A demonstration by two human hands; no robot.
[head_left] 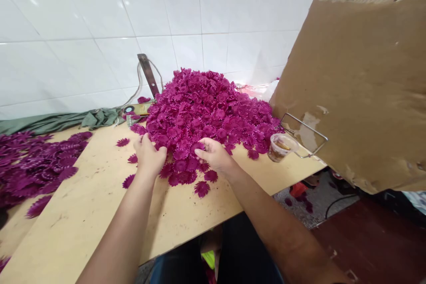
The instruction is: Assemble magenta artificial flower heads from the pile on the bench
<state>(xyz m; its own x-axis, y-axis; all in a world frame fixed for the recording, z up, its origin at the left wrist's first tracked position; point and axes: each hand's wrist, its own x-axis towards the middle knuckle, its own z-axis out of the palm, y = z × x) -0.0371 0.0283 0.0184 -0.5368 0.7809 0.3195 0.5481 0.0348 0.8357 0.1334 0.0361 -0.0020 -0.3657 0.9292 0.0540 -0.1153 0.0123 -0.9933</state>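
We're pinching one magenta flower (pixel 197 147) in our right hand (pixel 214 156), on its left-hand side, at the pile's (pixel 203 113) front; our left hand (pixel 149 156) is hovering or touching nearby, grip unclear.

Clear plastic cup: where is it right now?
In the head view, the clear plastic cup sits on the table, right of the right hand, between the magenta flower pile and the wire handle.
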